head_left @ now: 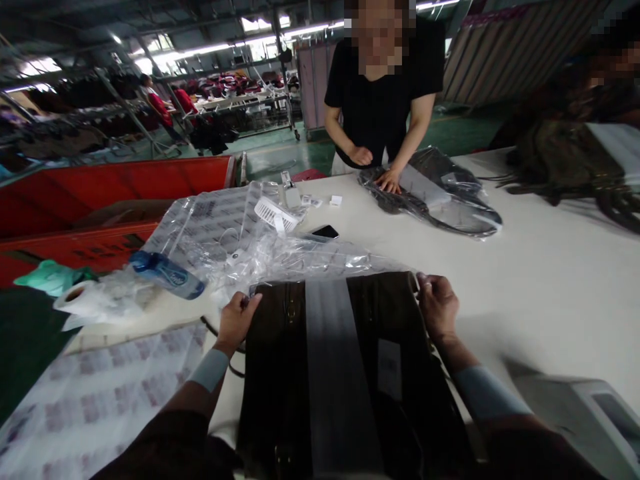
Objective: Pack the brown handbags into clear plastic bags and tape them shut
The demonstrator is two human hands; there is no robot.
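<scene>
A dark brown bag (273, 373) stands tilted in front of me, with a pale translucent strip (333, 360) running down its middle and a small white tag (389, 369) on its right half. My left hand (237, 323) pinches its upper left corner. At the upper right corner, the fingers of my right hand (439, 307) are closed on the edge. Just beyond the bag's top edge lies crumpled clear plastic (255, 260); whether either hand also grips some of it I cannot tell. A dark strap shows beside my left wrist.
Across the white table (530, 287), a person in black presses a plastic-wrapped bag (435, 190). A blue bottle (167, 273), a plastic roll (83, 297) and a phone (326, 232) lie around. Printed sheets (115, 393) are at left, a grey device (585, 420) at right, a red bin (110, 233) beyond.
</scene>
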